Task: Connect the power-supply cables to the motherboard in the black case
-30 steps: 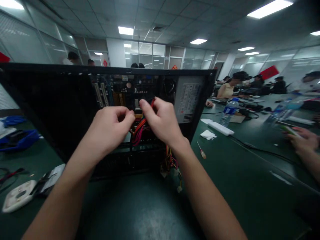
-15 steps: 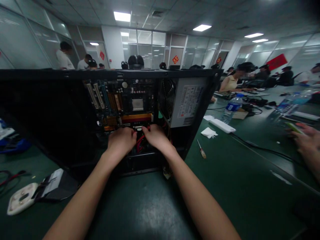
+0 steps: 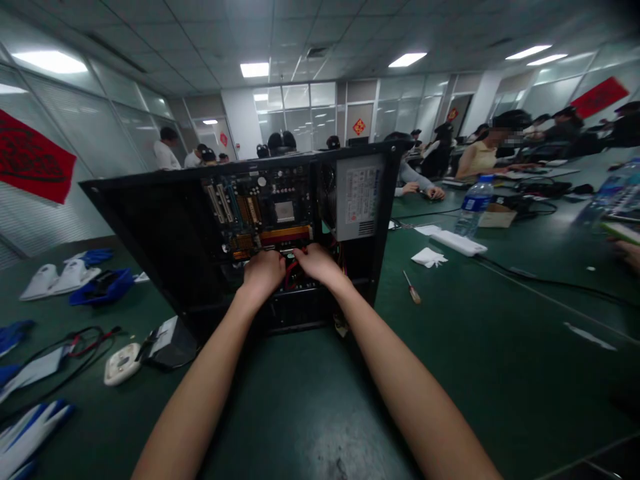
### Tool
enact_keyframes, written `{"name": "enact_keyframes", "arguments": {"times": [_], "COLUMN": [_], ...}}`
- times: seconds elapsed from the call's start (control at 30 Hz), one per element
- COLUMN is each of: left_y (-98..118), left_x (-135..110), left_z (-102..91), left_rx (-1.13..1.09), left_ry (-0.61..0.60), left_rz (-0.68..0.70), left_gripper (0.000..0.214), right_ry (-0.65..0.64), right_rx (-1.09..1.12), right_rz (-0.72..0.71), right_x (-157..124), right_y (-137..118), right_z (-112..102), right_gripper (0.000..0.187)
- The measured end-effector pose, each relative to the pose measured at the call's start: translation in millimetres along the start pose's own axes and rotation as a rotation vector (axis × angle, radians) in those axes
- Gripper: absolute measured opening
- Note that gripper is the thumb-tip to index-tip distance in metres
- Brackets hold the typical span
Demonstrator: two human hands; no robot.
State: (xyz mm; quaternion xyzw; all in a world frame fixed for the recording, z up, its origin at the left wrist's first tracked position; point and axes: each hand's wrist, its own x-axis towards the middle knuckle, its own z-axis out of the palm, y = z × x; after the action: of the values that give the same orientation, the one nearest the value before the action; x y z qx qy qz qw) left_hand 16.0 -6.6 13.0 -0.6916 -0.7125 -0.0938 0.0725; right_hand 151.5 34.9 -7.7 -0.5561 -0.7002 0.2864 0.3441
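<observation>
An open black computer case (image 3: 160,233) stands on the green table, its inside facing me. Its motherboard (image 3: 299,189) shows slots and a square silver chip, and a silver power supply (image 3: 356,203) sits at the upper right. My left hand (image 3: 265,272) reaches into the lower part, below the orange slots, fingers curled and closed. Close beside it, my right hand (image 3: 319,265) is also closed, its thumb toward the left hand. Red cables (image 3: 294,277) run between and under both hands. What the fingertips hold is hidden by the hands and shadow.
A screwdriver (image 3: 413,288), tissue (image 3: 429,257), white power strip (image 3: 459,242) and water bottle (image 3: 474,203) lie or stand on the right. To the left are a black boxy part (image 3: 173,343), cables, a blue tray (image 3: 103,287) and gloves (image 3: 30,433). People sit beyond.
My view has shifted, so the case looks smaller and more slanted, and more of the table's left side shows. Both hands stay closed at the same spot inside the case.
</observation>
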Motion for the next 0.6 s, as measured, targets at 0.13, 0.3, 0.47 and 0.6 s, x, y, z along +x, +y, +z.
{"name": "enact_keyframes", "arguments": {"times": [0.13, 0.3, 0.47, 0.6], "left_y": [-1, -5, -17, -30], "left_x": [2, 5, 10, 13], "left_z": [-2.7, 2.2, 8.0, 7.9], "left_rx": [-0.038, -0.083, -0.249, -0.377], "left_ry": [-0.002, 0.009, -0.047, -0.082], "left_rz": [-0.008, -0.003, -0.025, -0.008], "left_gripper": [0.040, 0.038, 0.035, 0.034], "right_ry": [-0.036, -0.042, -0.151, -0.205], "right_rx": [0.083, 0.150, 0.421, 0.626], "right_rz": [0.031, 0.035, 0.201, 0.426], "right_x": [3, 2, 0, 2], "right_y": [1, 1, -12, -23], "right_z": [3, 3, 3, 10], "right_gripper": [0.029, 0.026, 0.028, 0.026]}}
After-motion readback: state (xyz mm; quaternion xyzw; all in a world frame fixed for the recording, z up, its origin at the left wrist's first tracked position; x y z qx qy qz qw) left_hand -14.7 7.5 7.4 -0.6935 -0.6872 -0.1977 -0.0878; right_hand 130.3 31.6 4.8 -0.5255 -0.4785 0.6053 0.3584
